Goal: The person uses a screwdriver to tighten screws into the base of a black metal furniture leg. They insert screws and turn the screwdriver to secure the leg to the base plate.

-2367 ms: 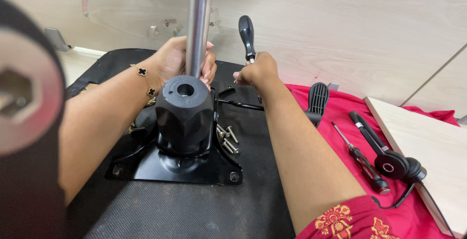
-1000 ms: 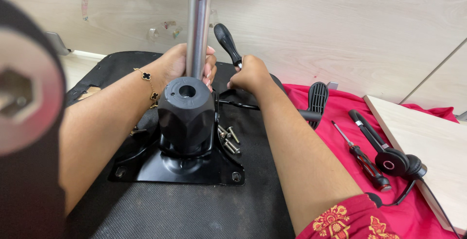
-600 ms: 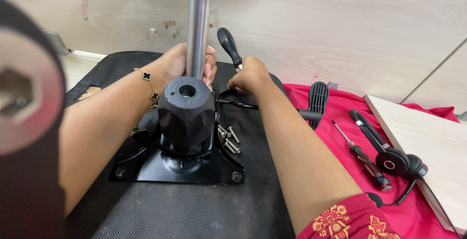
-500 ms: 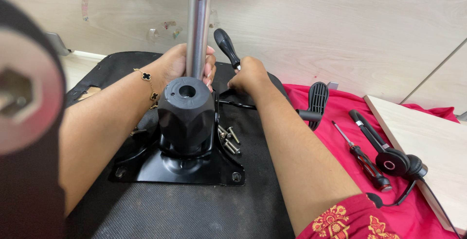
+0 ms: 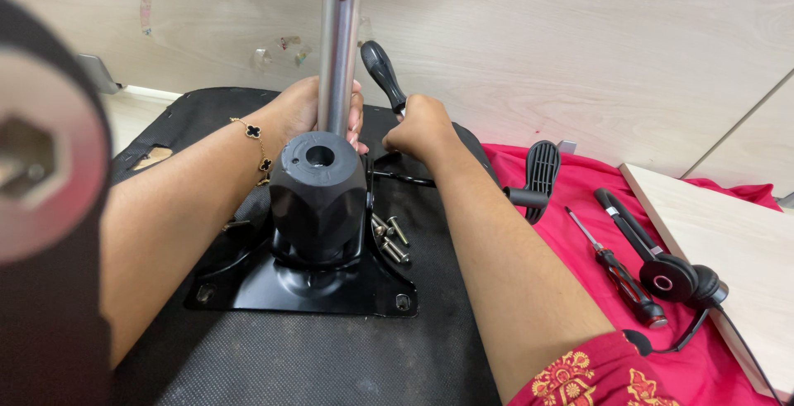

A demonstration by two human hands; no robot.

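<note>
The left hand (image 5: 310, 108) wraps the upright chrome metal column (image 5: 337, 59); the right hand (image 5: 422, 125) is clamped on the black-handled tool (image 5: 382, 74) just right of it.

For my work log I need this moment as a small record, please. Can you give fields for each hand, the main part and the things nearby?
left hand: around the metal column, behind the black knob
right hand: grips a tool with a black handle
base plate: black, flat on the dark seat underside
loose screws: lying by the plate
red cloth: holds a screwdriver and a headset
</note>
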